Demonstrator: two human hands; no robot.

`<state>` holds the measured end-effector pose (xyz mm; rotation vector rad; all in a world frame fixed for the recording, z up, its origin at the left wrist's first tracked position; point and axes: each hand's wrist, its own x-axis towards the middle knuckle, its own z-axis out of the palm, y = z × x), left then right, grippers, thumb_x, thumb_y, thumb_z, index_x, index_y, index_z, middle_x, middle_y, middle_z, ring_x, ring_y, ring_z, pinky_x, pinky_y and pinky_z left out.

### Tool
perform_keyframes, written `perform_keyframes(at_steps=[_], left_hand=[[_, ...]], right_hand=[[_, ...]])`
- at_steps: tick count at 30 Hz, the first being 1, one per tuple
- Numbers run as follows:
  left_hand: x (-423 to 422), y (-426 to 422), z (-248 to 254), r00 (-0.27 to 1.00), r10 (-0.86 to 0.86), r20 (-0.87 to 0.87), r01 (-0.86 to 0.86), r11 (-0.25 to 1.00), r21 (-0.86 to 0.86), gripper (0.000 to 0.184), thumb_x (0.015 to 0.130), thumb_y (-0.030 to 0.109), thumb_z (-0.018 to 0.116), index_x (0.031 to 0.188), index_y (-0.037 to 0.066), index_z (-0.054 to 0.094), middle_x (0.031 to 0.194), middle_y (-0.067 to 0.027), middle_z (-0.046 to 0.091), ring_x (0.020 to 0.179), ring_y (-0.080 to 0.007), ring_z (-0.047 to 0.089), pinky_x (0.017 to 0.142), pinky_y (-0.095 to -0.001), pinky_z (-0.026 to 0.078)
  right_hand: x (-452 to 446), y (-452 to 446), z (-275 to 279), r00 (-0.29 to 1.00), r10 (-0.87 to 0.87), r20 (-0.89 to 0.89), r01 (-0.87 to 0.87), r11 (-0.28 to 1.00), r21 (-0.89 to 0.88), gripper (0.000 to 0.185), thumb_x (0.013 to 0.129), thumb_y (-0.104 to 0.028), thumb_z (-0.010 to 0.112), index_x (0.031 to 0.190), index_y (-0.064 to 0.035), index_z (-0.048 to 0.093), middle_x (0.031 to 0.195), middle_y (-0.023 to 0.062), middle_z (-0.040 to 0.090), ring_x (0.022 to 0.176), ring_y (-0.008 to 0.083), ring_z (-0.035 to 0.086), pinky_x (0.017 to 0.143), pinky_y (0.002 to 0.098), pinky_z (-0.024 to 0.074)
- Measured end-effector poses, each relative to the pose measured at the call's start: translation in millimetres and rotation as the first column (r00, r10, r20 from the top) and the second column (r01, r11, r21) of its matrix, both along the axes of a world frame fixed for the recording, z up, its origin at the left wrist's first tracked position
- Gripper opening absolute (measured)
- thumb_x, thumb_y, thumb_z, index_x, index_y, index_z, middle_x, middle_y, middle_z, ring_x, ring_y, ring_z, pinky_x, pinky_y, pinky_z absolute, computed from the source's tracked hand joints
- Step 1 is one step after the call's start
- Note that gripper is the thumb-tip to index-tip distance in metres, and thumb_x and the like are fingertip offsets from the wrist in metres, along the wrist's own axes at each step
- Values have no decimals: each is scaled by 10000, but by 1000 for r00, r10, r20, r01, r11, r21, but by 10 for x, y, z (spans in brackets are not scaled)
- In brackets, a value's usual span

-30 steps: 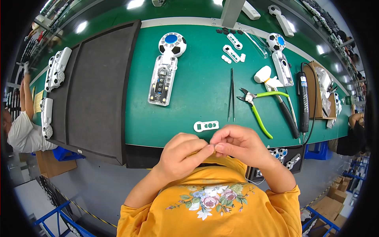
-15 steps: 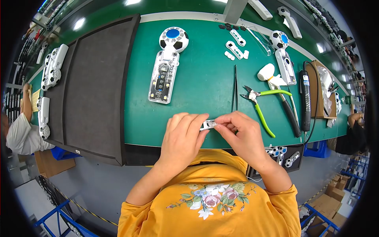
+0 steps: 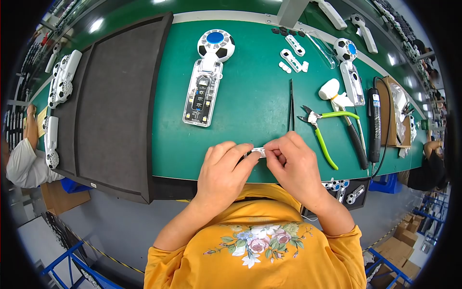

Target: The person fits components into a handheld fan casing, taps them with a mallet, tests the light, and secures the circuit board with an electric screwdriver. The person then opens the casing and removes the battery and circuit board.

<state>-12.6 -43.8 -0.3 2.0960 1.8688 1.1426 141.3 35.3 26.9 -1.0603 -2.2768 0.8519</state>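
Note:
Near the bench's front edge, my left hand [image 3: 225, 168] pinches a small white plastic part [image 3: 259, 151] between thumb and fingers. My right hand [image 3: 297, 161] is closed too, with thumb and fingertips together at the part's right end. Fingers cover much of the part, and anything smaller in the right fingertips is hidden. Beyond my hands lie black tweezers [image 3: 291, 106] and green-handled cutters [image 3: 321, 126]. A football-topped device [image 3: 201, 91] with a clear body and visible circuit board rests farther back on the bench.
A dark foam-lined tray [image 3: 115, 106] covers the left side. On the right lie a rubber-headed mallet [image 3: 329, 89], a corded black electric screwdriver [image 3: 374, 125], another football-topped device [image 3: 351, 79] and a cardboard box [image 3: 385, 111]. Small white parts [image 3: 291, 60] sit at the back. Co-workers are at both sides.
My right fingers have curled in more over the small white part, which shows less than before. The whole view has shifted slightly; the bench items stay where they lay.

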Motion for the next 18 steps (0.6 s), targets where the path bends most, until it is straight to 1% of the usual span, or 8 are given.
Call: perform_keyframes(at_steps=[1, 3, 4, 6, 7, 9, 15, 18], left_hand=[[-4, -1, -9, 1000, -5, 5, 5, 1000, 16, 269, 674, 44, 754, 932, 92, 695, 1014, -26, 634, 881, -221, 548, 752, -334, 447], [-8, -2, -33, 1000, -5, -7, 5, 1000, 29, 275, 666, 39, 752, 930, 93, 698, 1018, -25, 638, 868, -219, 550, 741, -329, 446], [-9, -3, -42, 1000, -3, -17, 3, 999, 40, 280, 658, 33, 751, 927, 94, 700, 1021, -24, 641, 856, -217, 552, 730, -324, 445], [-13, -7, -46, 1000, -1, -29, 3, 999, 50, 288, 649, 28, 745, 926, 96, 704, 1021, -23, 642, 848, -214, 552, 720, -319, 441], [-12, -7, -48, 999, -2, -41, 5, 998, 62, 297, 640, 22, 740, 924, 99, 707, 1022, -22, 643, 841, -211, 553, 709, -313, 437], [-3, -14, -53, 998, 1, -55, 2, 998, 65, 303, 635, 19, 734, 926, 101, 709, 1020, -20, 643, 838, -208, 552, 703, -311, 434], [-4, -13, -34, 997, 0, -82, 5, 999, 53, 320, 636, 15, 721, 943, 103, 710, 1025, -17, 635, 837, -203, 546, 692, -309, 426], [-7, -9, -12, 996, -4, -86, 7, 999, 31, 319, 639, 16, 720, 946, 103, 708, 1026, -16, 631, 839, -203, 544, 692, -308, 426]], right_hand=[[18, -5, -13, 1000, -1, -1, 1, 1000, 0, 96, 771, 61, 657, 826, -5, 614, 757, 65, 526, 550, 115, 526, 474, 240, 428], [94, -25, -45, 997, 59, -41, -55, 995, 84, 150, 742, 72, 659, 863, -9, 621, 822, 75, 565, 602, 155, 555, 507, 269, 456], [128, -28, -34, 997, 59, -41, -56, 995, 83, 150, 742, 72, 659, 863, -9, 621, 822, 75, 565, 602, 155, 555, 507, 269, 456], [186, -43, -5, 973, 231, 21, -222, 902, 369, 222, 709, 71, 664, 911, -10, 625, 915, 89, 609, 661, 206, 570, 557, 304, 479], [207, -64, -7, 973, 230, 22, -222, 903, 368, 222, 709, 71, 664, 911, -10, 625, 915, 89, 609, 661, 206, 570, 557, 304, 479], [240, -106, -15, 960, 249, 127, -279, 888, 365, 275, 672, 59, 669, 937, -5, 628, 998, 101, 626, 700, 234, 576, 601, 324, 488], [223, -141, -32, 970, 213, 122, -243, 899, 365, 276, 661, 48, 664, 931, 1, 631, 998, 100, 628, 711, 226, 581, 617, 317, 490], [227, -141, -39, 966, 220, 134, -255, 891, 376, 262, 673, 44, 664, 928, -2, 629, 1003, 97, 625, 711, 223, 575, 625, 319, 488]])
